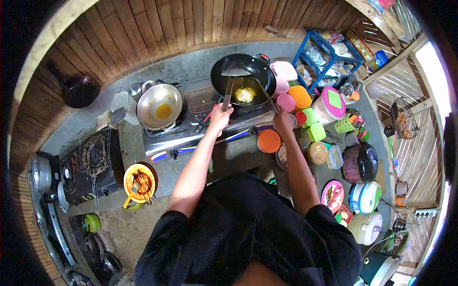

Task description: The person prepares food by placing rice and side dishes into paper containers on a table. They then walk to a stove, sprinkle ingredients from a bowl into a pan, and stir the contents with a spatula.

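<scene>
A black wok [223, 78] sits on the right side of the stove, with a frying egg [245, 95] in oil at its bottom. My left hand [221, 116] is closed on the handle of a metal spatula [236, 72], whose wide blade is over the far part of the wok. The fingers of my right hand [283, 119] are wrapped round the handle of a second utensil [268, 94] that reaches into the wok beside the egg; its tip is hard to make out.
A silver pan [160, 106] with yellow oil stands on the left burner. An orange bowl [140, 183] of red sauce is at the lower left. Colourful containers [299, 97], a blue rack [328, 59] and a dark pot [359, 163] crowd the right side.
</scene>
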A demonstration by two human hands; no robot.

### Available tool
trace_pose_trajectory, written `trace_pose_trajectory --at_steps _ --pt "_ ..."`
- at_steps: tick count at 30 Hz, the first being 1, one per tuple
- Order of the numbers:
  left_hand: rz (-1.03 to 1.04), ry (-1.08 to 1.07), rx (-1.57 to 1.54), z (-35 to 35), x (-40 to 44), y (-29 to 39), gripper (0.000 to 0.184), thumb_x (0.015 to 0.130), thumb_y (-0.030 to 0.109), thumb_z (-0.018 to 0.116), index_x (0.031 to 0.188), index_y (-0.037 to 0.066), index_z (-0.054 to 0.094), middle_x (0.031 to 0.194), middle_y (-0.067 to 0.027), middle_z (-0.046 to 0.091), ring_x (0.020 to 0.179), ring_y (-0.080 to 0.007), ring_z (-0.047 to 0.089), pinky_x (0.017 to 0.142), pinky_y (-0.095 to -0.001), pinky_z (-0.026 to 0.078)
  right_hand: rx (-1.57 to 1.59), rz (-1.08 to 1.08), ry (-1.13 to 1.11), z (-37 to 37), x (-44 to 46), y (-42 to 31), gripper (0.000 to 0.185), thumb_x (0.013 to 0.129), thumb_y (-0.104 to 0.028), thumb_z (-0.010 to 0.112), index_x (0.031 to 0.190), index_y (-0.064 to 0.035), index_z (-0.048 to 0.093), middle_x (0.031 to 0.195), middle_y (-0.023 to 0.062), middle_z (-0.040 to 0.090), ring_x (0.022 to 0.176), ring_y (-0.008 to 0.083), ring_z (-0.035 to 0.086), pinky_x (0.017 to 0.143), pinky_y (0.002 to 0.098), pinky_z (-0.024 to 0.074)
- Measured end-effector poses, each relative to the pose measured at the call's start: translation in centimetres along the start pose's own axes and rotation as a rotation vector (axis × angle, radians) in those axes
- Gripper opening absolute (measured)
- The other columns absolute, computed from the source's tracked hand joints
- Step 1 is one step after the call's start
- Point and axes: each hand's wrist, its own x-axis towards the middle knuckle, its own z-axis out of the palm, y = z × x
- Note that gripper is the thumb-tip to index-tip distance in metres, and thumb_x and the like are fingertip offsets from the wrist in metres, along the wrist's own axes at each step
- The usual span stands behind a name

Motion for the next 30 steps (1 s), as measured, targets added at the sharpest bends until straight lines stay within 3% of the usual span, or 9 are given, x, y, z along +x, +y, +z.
trace_pose_trajectory --at_steps 1,2,9,12,19,21,26,28,30 --pt "-0.060 -0.043 -0.126 -0.7 -0.9 1.0 0.024 0.087 0.017 0.061 0.107 0.006 0.056 0.063 -0.0010 0.051 0.047 -0.0128 0.048 0.042 -0.0301 0.037 0.004 0.004 0.001 -0.4 -0.5 0.1 0.040 0.081 -0.008 0.049 0.121 -0.0063 0.053 0.098 0.0267 0.061 0.090 0.0436 0.058 0.078 0.0509 0.0456" --pt "-0.032 -0.013 -0.177 -0.9 -1.5 1.5 0.021 0.088 0.014 0.059 0.107 0.007 0.054 0.058 0.0049 0.036 0.039 -0.0056 0.032 0.034 -0.0251 0.024 0.068 0.008 0.051 -0.8 -0.9 0.4 0.039 0.083 -0.009 0.049 0.121 -0.0061 0.053 0.097 0.0265 0.061 0.087 0.0435 0.059 0.076 0.0506 0.0457" --pt "-0.056 -0.028 -0.138 -2.6 -2.8 3.6 0.021 0.087 0.013 0.059 0.107 0.007 0.054 0.066 0.0001 0.049 0.040 -0.0079 0.039 0.034 -0.0253 0.030 0.314 -0.065 0.246 -2.3 -2.3 0.2 0.035 0.088 -0.010 0.049 0.123 -0.0052 0.054 0.094 0.0263 0.062 0.089 0.0409 0.059 0.076 0.0461 0.0454" --pt "-0.052 -0.046 -0.129 -2.3 -2.7 3.5 0.024 0.084 0.008 0.057 0.107 0.007 0.053 0.063 -0.0010 0.049 0.039 -0.0084 0.039 0.034 -0.0258 0.029 0.197 -0.035 0.068 -3.1 -3.1 -1.0 0.036 0.088 -0.009 0.050 0.123 -0.0035 0.053 0.096 0.0259 0.062 0.090 0.0398 0.059 0.078 0.0443 0.0450" --pt "-0.044 -0.021 0.008 -2.5 -3.7 4.1 0.032 0.079 0.003 0.054 0.111 0.007 0.053 0.067 -0.0037 0.053 0.040 -0.0098 0.040 0.035 -0.0264 0.032 0.309 -0.059 0.200 -3.4 -2.9 0.7 0.039 0.087 -0.007 0.053 0.126 -0.0037 0.052 0.098 0.0231 0.061 0.091 0.0367 0.059 0.083 0.0415 0.0444" --pt "0.032 0.004 0.103 -2.5 -3.4 3.4 0.032 0.079 0.003 0.054 0.111 0.007 0.054 0.066 -0.0034 0.053 0.040 -0.0100 0.041 0.035 -0.0266 0.033 0.216 -0.167 0.173 -3.4 -3.0 1.0 0.040 0.086 -0.007 0.051 0.126 -0.0072 0.052 0.087 0.0279 0.061 0.078 0.0427 0.059 0.070 0.0489 0.0451" --pt "0.111 0.070 0.190 -3.1 -3.4 3.0 0.032 0.079 0.002 0.054 0.110 0.008 0.055 0.065 -0.0028 0.053 0.040 -0.0101 0.042 0.036 -0.0266 0.033 0.309 -0.178 0.267 -3.2 -3.5 1.0 0.039 0.087 -0.009 0.051 0.126 -0.0067 0.053 0.090 0.0272 0.061 0.080 0.0430 0.059 0.071 0.0479 0.0459" --pt "-0.093 0.015 0.170 -3.2 -5.0 5.5 0.030 0.076 0.006 0.057 0.106 0.005 0.057 0.074 -0.0102 0.061 0.070 -0.0208 0.060 0.066 -0.0340 0.046 0.320 -0.247 0.292 -3.4 -3.7 0.9 0.039 0.087 -0.009 0.051 0.126 -0.0062 0.052 0.092 0.0269 0.061 0.081 0.0433 0.059 0.071 0.0478 0.0461" --pt "-0.082 0.042 0.158 -3.2 -4.8 4.7 0.030 0.076 0.006 0.057 0.106 0.006 0.057 0.075 -0.0108 0.061 0.073 -0.0218 0.061 0.069 -0.0348 0.046 0.249 -0.037 0.105 -4.0 -4.1 0.4 0.040 0.087 -0.008 0.053 0.127 -0.0125 0.053 0.102 0.0228 0.060 0.094 0.0396 0.058 0.078 0.0434 0.0471"
